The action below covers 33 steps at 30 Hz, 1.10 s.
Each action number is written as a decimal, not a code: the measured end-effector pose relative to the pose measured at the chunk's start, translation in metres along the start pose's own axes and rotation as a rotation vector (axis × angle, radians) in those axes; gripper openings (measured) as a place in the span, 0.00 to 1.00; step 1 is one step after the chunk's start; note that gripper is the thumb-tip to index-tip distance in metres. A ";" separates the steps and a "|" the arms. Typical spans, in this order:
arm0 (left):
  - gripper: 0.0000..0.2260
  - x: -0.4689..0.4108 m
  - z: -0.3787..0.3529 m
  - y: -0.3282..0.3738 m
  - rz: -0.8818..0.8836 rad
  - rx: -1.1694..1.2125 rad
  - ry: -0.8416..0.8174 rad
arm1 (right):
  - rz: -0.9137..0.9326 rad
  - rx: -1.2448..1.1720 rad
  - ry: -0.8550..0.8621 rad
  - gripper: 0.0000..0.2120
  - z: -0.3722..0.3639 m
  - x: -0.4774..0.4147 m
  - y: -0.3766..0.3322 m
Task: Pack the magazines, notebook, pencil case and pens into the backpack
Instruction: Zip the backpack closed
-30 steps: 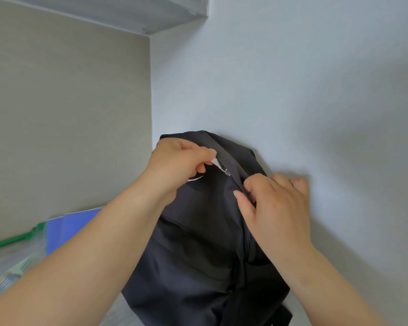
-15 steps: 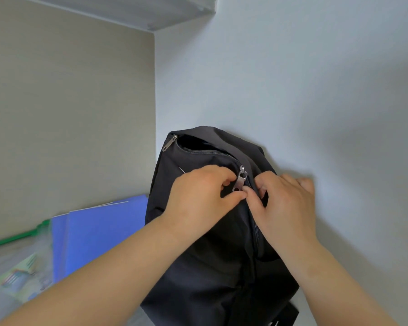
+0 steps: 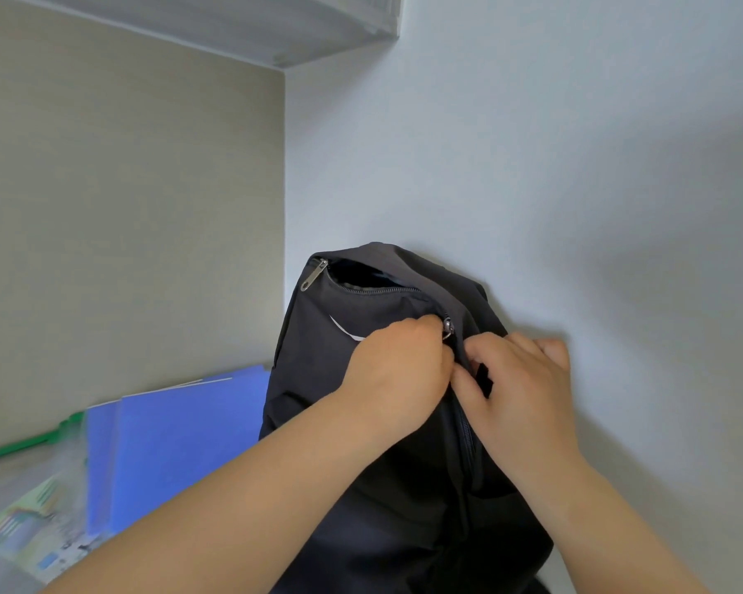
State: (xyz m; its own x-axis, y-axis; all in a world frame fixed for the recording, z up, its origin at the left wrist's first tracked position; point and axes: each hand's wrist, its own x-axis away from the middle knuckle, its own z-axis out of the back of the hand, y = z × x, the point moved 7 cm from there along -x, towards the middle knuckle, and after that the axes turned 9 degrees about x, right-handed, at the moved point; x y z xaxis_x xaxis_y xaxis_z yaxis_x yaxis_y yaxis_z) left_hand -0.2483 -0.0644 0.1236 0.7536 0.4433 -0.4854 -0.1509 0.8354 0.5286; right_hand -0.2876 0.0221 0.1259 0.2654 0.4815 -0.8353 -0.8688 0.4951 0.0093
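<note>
A black backpack point(image 3: 374, 302) stands upright against the white wall, its top zip partly open between a hanging slider point(image 3: 314, 274) at the left and a second slider point(image 3: 447, 327) at the right. My left hand point(image 3: 397, 375) pinches that right slider. My right hand point(image 3: 520, 388) grips the backpack fabric beside the zip. Blue notebooks or folders point(image 3: 181, 439) lie to the left of the backpack. A colourful magazine point(image 3: 22, 520) lies blurred at the lower left.
A green-edged item point(image 3: 26, 441) lies behind the blue covers. A beige wall point(image 3: 125, 207) stands at the left and a white wall at the right. A white shelf or cabinet underside point(image 3: 275, 23) hangs overhead.
My left hand moved from the top left of the backpack to the right slider beside my right hand. The open stretch of zip and the left slider came into view.
</note>
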 end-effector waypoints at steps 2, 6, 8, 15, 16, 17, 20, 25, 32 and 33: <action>0.08 0.002 0.000 0.001 -0.072 -0.092 -0.011 | -0.016 0.031 -0.009 0.08 0.001 -0.001 0.002; 0.15 0.007 0.011 0.001 -0.184 -0.140 0.024 | -0.037 0.040 -0.031 0.08 0.003 -0.001 0.005; 0.17 0.009 0.019 0.001 -0.209 -0.124 0.056 | -0.036 0.032 -0.033 0.08 0.003 -0.002 0.004; 0.17 -0.001 0.060 -0.035 0.024 0.282 0.277 | -0.107 0.019 -0.095 0.07 0.003 -0.006 0.018; 0.17 -0.002 0.063 -0.042 0.053 0.326 0.301 | -0.115 0.016 -0.115 0.07 0.002 -0.006 0.020; 0.17 -0.001 0.063 -0.047 0.077 0.354 0.303 | -0.120 0.005 -0.132 0.07 0.002 -0.007 0.021; 0.17 -0.001 0.059 -0.052 0.089 0.378 0.249 | -0.093 -0.020 -0.134 0.12 0.005 -0.017 0.005; 0.19 -0.006 0.063 -0.051 0.059 0.367 0.214 | 0.097 0.147 -0.135 0.14 0.001 -0.056 -0.036; 0.19 -0.004 0.081 -0.097 0.238 0.593 0.404 | 0.061 0.110 -0.063 0.09 0.000 -0.053 -0.030; 0.19 -0.003 0.080 -0.104 0.277 0.642 0.424 | 0.058 0.113 -0.066 0.08 -0.002 -0.052 -0.028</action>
State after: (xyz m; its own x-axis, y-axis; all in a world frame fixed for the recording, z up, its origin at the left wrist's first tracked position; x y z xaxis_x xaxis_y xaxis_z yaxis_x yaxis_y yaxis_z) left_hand -0.1838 -0.1784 0.1263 0.4170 0.7992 -0.4328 0.1967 0.3855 0.9015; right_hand -0.2778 -0.0184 0.1682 0.2469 0.5564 -0.7934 -0.8317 0.5419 0.1212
